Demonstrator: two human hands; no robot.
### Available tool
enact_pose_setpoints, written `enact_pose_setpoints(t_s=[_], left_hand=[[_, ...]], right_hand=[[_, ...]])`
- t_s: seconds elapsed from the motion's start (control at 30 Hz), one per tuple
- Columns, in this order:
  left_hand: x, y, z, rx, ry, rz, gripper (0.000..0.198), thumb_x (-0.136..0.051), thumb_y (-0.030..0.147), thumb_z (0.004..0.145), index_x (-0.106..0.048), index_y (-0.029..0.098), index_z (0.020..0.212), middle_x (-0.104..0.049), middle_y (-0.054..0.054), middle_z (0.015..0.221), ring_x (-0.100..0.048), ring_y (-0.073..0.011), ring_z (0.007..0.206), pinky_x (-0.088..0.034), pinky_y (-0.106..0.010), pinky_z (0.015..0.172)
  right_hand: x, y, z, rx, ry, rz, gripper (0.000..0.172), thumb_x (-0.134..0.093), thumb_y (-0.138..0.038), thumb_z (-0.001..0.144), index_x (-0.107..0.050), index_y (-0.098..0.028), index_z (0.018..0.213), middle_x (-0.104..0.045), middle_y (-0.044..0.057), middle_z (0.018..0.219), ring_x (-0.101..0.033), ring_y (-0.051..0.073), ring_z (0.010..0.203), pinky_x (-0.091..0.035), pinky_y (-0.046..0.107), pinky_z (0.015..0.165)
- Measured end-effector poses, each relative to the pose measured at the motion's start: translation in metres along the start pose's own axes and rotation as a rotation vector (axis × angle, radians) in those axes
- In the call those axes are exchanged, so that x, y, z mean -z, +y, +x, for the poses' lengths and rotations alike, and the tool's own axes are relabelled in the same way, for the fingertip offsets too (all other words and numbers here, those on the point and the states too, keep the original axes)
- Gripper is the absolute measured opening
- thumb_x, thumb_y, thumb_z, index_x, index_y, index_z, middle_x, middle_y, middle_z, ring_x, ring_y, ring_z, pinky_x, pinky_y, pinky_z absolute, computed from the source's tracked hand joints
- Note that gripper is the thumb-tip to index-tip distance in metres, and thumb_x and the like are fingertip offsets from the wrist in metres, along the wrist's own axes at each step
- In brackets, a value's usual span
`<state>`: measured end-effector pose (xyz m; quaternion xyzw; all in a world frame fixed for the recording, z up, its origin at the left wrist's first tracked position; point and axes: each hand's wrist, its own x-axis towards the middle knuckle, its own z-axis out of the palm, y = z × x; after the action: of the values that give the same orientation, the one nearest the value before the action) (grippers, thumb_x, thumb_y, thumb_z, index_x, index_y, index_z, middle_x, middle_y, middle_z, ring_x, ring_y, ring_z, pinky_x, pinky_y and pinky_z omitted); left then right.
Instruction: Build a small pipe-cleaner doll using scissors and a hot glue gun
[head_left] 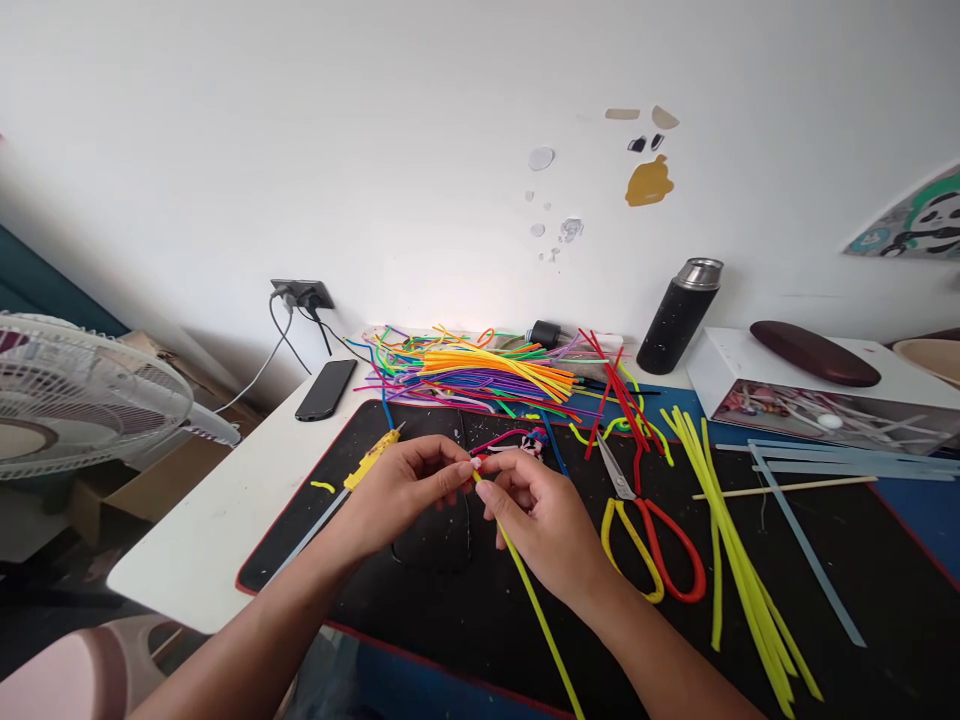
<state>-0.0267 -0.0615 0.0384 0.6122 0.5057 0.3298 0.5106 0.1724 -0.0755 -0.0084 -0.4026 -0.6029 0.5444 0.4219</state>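
Counter edge: my forearms cross the near edge of the counter [225,520]; bare black mat [450,600] lies under my hands.
Left grip [409,485]: fingers pinched shut on the yellow pipe cleaner [525,585] tip, mid-mat.
Right grip [536,520]: clamped on the same stem, which trails toward the near edge.
Right side: scissors [649,530] just beside my right hand.

This looks like a craft corner in a home. A white worktop [225,500] stands against a plain wall dotted with sticker remains [649,182], under a black mat [465,600] strewn with coloured pipe cleaners [487,375] and scissors [645,520]. A phone [326,388], a flask [679,315], a wall socket [302,293] and a fan [82,395] suggest a lived-in room.
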Motion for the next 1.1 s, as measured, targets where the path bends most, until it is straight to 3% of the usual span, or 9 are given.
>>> enact_pose_setpoints(t_s=[0.5,1.1], left_hand=[[0.003,-0.007,0.001,0.074,-0.095,-0.197,0.037,-0.08,0.054,0.086,-0.076,0.017,0.09,-0.073,-0.003,0.08,-0.061,-0.0134,0.065,-0.05,-0.025,0.063],[0.001,-0.01,-0.001,0.08,-0.061,-0.242,0.036,-0.082,0.05,0.085,-0.075,0.016,0.093,-0.074,-0.003,0.08,-0.061,-0.0125,0.064,-0.049,-0.025,0.061]], right_hand=[[-0.001,-0.004,0.0,0.03,-0.005,0.075,0.023,-0.066,-0.043,0.098,-0.069,-0.02,0.1,-0.067,-0.002,0.071,-0.059,0.01,0.048,-0.049,0.02,0.044],[-0.001,-0.009,0.0,0.045,-0.004,0.044,0.023,-0.066,-0.043,0.097,-0.068,-0.021,0.097,-0.067,-0.002,0.07,-0.059,0.011,0.049,-0.051,0.021,0.045]])
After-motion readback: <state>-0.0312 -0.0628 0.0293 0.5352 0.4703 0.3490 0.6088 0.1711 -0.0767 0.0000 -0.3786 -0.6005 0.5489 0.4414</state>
